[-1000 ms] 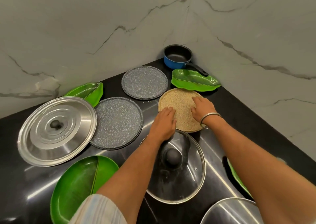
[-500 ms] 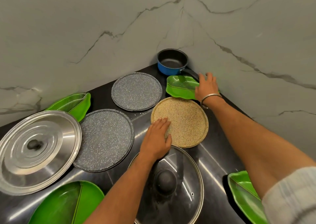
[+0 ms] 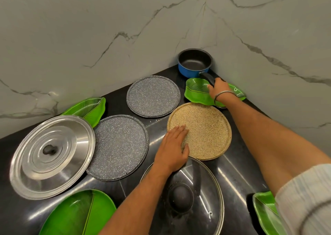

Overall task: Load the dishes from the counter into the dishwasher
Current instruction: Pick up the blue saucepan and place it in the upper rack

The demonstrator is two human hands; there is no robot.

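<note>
My right hand (image 3: 218,89) is closed around the black handle of the blue saucepan (image 3: 194,63) in the counter's far corner. The hand sits over a green leaf-shaped dish (image 3: 196,91). My left hand (image 3: 174,147) lies flat, fingers together, on the near-left edge of the round tan speckled plate (image 3: 206,129). Two grey speckled round plates lie to the left, one further back (image 3: 153,96) and one nearer (image 3: 120,147). A glass lid (image 3: 200,195) with a black knob lies under my left forearm.
A large steel lid (image 3: 52,156) lies at the left. More green leaf dishes sit at back left (image 3: 87,107), front left (image 3: 77,215) and front right (image 3: 265,211). Marble walls close the black counter (image 3: 238,173) on two sides, meeting at the corner.
My right hand left the tan plate, reached back over the green dish and closed on the saucepan's handle. My left hand stayed on the tan plate.
</note>
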